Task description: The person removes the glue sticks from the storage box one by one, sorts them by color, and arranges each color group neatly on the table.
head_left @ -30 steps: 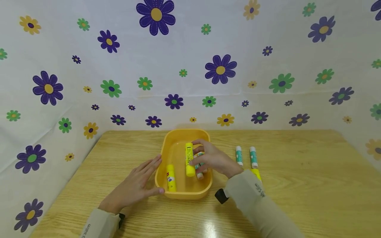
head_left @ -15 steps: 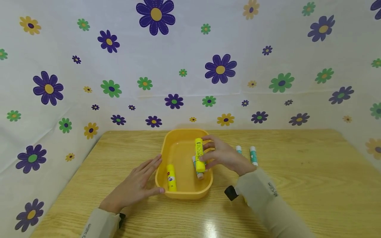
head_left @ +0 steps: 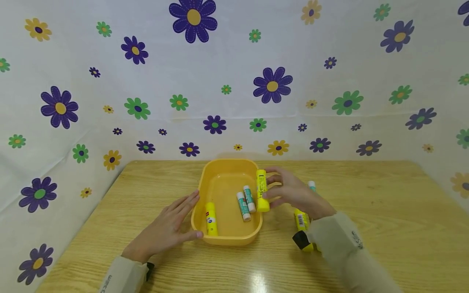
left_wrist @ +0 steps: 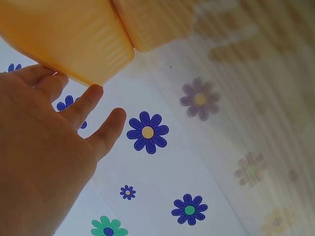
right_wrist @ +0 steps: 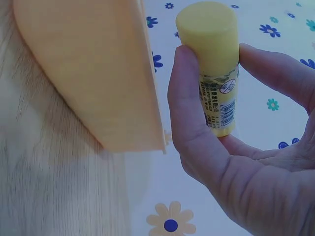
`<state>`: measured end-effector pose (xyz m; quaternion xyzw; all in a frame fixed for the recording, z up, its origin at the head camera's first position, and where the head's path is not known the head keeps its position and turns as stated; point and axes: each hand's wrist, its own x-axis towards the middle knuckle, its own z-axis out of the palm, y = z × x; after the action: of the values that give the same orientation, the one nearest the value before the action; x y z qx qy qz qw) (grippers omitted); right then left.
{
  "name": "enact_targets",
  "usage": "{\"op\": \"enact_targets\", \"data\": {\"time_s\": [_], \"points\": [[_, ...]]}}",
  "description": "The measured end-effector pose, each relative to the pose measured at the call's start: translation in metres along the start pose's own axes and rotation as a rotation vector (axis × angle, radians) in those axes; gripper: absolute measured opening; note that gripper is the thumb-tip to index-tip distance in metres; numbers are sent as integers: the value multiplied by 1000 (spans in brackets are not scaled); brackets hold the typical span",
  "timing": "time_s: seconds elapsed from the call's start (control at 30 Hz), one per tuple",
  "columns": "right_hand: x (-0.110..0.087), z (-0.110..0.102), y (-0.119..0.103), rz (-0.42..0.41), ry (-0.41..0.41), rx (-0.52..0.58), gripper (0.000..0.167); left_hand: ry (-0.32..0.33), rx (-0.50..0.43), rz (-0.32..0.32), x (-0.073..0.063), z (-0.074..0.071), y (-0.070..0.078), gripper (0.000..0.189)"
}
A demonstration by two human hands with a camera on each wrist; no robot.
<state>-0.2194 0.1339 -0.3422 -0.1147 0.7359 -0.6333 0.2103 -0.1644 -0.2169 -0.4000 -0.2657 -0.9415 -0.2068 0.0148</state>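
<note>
right hand (head_left: 293, 193) pinching yellow stick (head_left: 261, 189) by bin (head_left: 231, 241), left hand (head_left: 163, 230) touching bin, fingers lying straight, two teal sticks (head_left: 243, 206) lying inside (another yellow one (head_left: 211, 221) too)

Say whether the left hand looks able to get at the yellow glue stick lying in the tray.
Likely yes: the left hand is close and holds nothing, and the yellow glue stick lies uncovered just beyond the tray wall.

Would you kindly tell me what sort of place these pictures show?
Probably an indoor tabletop workspace, perhaps a small staged corner: a white flower-printed sheet hangs behind a pale wood-grain table, where a rounded orange-yellow plastic tray holds a yellow cylindrical glue stick and two teal-and-white glue sticks.
</note>
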Motion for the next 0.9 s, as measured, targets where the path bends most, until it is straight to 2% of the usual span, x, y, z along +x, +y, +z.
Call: {"op": "enact_targets", "data": {"time_s": [0.47,0.9], "points": [[-17,-18,4,45,42,-72,82,-3,-1,-4,0,0,1,91],[-34,-32,15,-5,24,-43,86,1,-20,-1,0,-1,2,91]]}}
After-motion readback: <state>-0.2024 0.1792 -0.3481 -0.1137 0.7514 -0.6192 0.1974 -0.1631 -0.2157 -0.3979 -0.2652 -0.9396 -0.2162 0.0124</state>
